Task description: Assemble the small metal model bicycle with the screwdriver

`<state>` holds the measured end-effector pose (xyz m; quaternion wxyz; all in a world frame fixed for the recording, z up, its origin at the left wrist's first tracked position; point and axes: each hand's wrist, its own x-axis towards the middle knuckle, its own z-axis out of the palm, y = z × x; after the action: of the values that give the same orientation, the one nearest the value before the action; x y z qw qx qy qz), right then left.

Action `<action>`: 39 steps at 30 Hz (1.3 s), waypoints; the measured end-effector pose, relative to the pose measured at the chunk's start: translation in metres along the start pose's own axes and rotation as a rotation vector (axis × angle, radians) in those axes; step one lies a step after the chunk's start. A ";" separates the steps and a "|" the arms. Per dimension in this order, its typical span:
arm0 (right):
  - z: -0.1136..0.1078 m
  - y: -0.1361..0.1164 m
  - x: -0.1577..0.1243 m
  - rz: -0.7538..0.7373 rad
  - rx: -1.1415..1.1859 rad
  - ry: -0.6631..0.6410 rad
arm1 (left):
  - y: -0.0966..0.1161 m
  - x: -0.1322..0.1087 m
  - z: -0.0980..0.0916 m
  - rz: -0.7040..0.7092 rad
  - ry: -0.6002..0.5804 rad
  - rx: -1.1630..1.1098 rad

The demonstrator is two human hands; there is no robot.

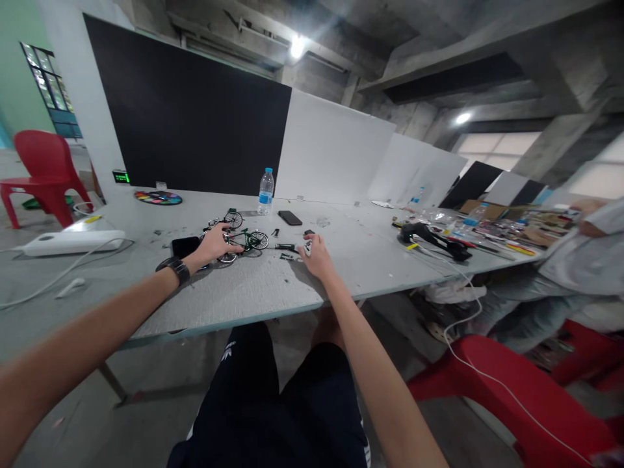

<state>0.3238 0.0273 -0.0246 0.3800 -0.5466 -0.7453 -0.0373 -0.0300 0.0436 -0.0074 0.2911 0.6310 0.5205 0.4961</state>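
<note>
My left hand (214, 244) is closed around one end of a small green model bicycle (251, 240), thumb and fingers on its frame. The bicycle's far wheel points right, and part of it is hidden by the hand. Just behind, a second model bicycle's wheel (234, 219) shows. My right hand (318, 258) pinches a small silvery part (307, 247), too small to name, low over the table. Between the hands lie a dark green piece (285, 247), a flat green piece (286, 257) and a little black part (275, 232).
Behind stand a water bottle (266, 193) and a phone (290, 218). A dark device (185, 246) lies beside my left wrist. Left are a white power strip (73, 242), an earbud (71, 288) and a colour palette (158, 197). Rightward are a black headset-like object (433, 240) and another person (575, 260).
</note>
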 end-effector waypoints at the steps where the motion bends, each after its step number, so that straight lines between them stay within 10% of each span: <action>1: 0.001 0.001 0.001 0.005 0.002 0.004 | -0.001 0.000 0.001 -0.014 -0.018 -0.019; 39: -0.007 -0.007 0.002 -0.014 0.006 -0.118 | 0.013 -0.017 0.006 0.166 -0.130 -0.102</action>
<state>0.3212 0.0226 -0.0159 0.3364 -0.5414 -0.7705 -0.0055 -0.0189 0.0246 -0.0033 0.3139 0.6873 0.4206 0.5021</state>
